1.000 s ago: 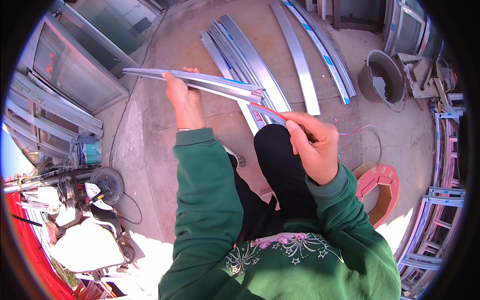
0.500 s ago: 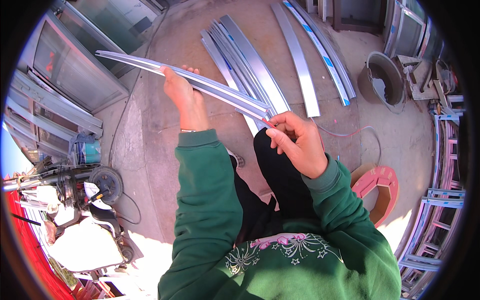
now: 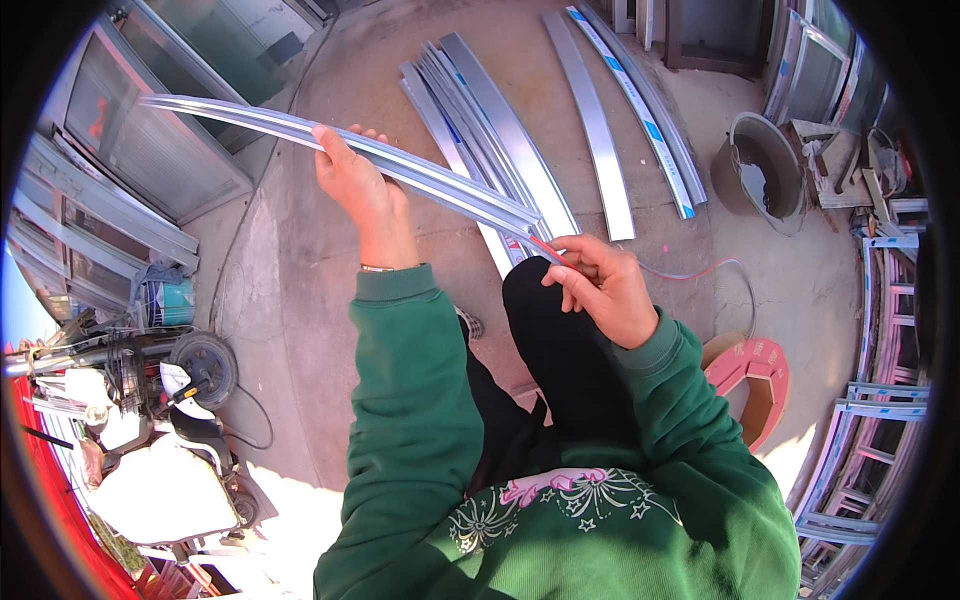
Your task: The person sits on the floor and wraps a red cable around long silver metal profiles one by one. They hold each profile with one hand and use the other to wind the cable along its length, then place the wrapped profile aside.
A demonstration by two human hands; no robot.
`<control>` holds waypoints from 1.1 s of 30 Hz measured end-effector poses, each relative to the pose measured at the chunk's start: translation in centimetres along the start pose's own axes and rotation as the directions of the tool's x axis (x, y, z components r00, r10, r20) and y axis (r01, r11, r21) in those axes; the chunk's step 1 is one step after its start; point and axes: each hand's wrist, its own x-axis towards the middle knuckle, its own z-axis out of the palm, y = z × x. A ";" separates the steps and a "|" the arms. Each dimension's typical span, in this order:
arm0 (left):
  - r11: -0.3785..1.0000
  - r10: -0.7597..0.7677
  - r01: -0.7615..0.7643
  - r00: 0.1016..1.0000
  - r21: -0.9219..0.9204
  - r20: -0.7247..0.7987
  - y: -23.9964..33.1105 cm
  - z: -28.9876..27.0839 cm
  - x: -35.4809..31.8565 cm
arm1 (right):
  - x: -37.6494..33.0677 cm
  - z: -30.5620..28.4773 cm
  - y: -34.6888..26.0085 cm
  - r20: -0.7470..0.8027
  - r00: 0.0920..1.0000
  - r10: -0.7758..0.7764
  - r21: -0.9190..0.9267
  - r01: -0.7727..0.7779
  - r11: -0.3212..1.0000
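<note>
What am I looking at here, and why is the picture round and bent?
There is no machine: a person wears a fisheye camera on the head, looking down, so straight edges curve. The green sleeves are the person's own arms. The left hand has its grip around a long silver metal strip held in the air. The right hand pinches a thin red cord at the strip's near end. On the concrete floor lie more metal strips, a grey bucket, and a red and tan cardboard reel. A motorbike stands at the left.
</note>
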 end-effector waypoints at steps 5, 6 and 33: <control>0.983 -0.109 0.131 0.981 -0.132 0.160 0.1 -1.0 0.8 | -1.4 -1.4 -0.6 -0.165 0.983 0.074 -0.100 -0.091 0.991; 0.976 -0.136 0.162 0.976 -0.144 0.171 -0.2 -0.8 0.8 | -0.8 -1.2 -0.7 -0.130 0.991 0.032 -0.095 -0.045 0.994; 0.967 -0.064 0.111 0.977 -0.228 0.203 0.0 -1.4 2.2 | -0.3 -2.6 0.1 -0.119 0.992 0.047 -0.010 -0.048 0.999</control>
